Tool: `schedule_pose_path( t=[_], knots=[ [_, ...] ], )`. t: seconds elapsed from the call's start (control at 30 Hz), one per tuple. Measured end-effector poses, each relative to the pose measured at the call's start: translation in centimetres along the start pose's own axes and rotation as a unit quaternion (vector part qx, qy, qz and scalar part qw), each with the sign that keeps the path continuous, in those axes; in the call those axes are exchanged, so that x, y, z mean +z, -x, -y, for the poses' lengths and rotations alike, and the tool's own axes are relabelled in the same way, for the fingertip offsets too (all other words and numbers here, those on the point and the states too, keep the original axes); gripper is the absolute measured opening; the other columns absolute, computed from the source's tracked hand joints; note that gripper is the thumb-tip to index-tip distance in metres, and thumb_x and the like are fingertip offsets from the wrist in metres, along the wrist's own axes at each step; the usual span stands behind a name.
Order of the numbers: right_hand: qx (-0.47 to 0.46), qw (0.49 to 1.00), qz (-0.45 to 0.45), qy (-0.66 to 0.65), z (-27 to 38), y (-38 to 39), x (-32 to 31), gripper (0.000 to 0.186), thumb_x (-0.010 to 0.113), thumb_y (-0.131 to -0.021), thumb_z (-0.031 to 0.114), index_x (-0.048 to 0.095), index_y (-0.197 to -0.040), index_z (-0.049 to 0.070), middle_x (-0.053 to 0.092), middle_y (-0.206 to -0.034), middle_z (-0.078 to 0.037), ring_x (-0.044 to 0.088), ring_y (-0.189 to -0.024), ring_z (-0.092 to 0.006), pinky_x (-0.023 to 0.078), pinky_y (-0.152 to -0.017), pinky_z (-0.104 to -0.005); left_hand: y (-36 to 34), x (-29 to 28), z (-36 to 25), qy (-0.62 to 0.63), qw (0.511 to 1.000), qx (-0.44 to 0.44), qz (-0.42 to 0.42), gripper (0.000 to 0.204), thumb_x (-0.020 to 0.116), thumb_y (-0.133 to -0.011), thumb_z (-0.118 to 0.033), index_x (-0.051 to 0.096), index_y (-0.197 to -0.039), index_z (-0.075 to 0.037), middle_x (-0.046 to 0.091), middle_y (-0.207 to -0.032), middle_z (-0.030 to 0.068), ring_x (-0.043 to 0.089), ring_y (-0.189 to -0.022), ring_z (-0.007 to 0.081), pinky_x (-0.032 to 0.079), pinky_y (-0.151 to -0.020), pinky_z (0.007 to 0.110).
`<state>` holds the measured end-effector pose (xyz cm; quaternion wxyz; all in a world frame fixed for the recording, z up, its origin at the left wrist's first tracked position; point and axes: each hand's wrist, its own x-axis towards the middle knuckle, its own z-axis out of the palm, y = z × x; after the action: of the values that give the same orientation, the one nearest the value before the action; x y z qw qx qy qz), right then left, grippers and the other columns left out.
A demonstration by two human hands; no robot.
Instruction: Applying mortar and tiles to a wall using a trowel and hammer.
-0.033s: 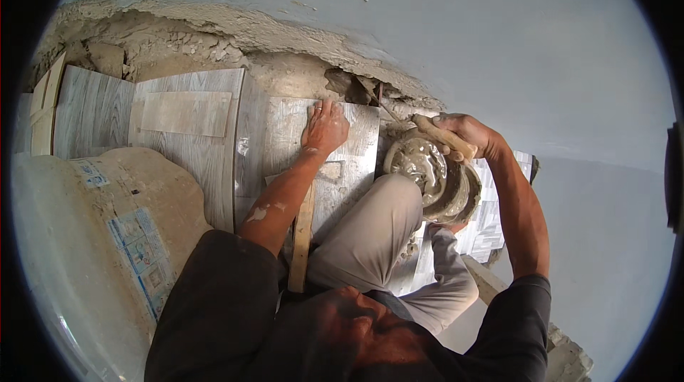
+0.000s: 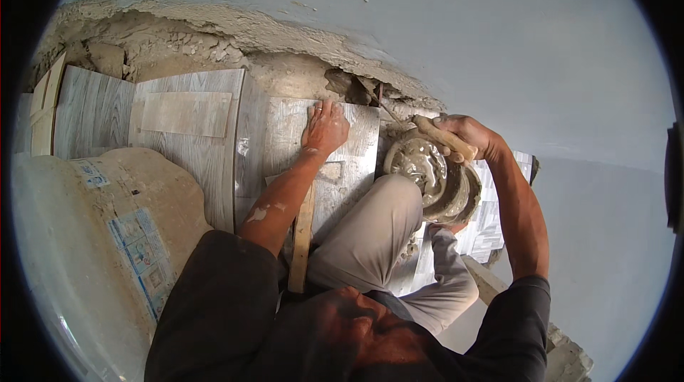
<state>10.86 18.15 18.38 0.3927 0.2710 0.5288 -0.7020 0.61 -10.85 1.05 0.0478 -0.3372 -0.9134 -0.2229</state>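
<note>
My left hand point(image 2: 328, 127) lies flat with its fingers stretched out on a grey wood-look tile point(image 2: 360, 132) smeared with dried mortar. Its fingertips reach the tile's far edge. In my right hand point(image 2: 467, 134) is the thick wooden handle of a trowel point(image 2: 445, 137), gripped with closed fingers. The trowel's thin shank runs away to the left, and its mortar-coated blade is at the dark gap between the tile and the wall. Below the handle stands a round bucket point(image 2: 474, 200) of wet grey mortar point(image 2: 420, 164), partly hidden by my right hand and knee.
A broken, rough strip point(image 2: 171, 36) runs along the foot of the light blue wall point(image 2: 513, 40). More grey tiles point(image 2: 185, 143) lie at left, beside a large dusty container point(image 2: 164, 182) with labels. A wooden strip point(image 2: 303, 239) lies under my left forearm. Rubble point(image 2: 566, 357) is at lower right.
</note>
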Motion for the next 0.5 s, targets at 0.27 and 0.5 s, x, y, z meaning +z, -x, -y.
schedule_pose_path(
  t=[0.27,0.5],
  knots=[
    [0.015,0.999,-0.034,0.009,0.0,0.9,0.9,0.035,0.042,-0.100,0.030,0.054,-0.108,-0.001,0.057,-0.065,-0.008,0.052,-0.039,-0.0116,0.042,-0.028,-0.0244,0.0,0.2,0.1,-0.019,1.000,-0.003,0.024,0.029,0.051,-0.082,-0.022,0.056,-0.099,0.001,0.051,-0.104,0.0186,0.049,-0.101,0.0330,0.036,-0.090,0.046],
    [0.015,0.999,-0.020,0.047,0.5,0.7,2.1,0.035,0.041,-0.100,0.032,0.054,-0.106,0.000,0.057,-0.065,-0.009,0.052,-0.039,-0.0135,0.041,-0.027,-0.0253,0.0,0.1,0.0,-0.018,0.999,-0.007,0.027,0.031,0.051,-0.081,-0.022,0.056,-0.101,0.001,0.051,-0.104,0.0182,0.049,-0.101,0.0326,0.036,-0.089,0.045]
  ],
)
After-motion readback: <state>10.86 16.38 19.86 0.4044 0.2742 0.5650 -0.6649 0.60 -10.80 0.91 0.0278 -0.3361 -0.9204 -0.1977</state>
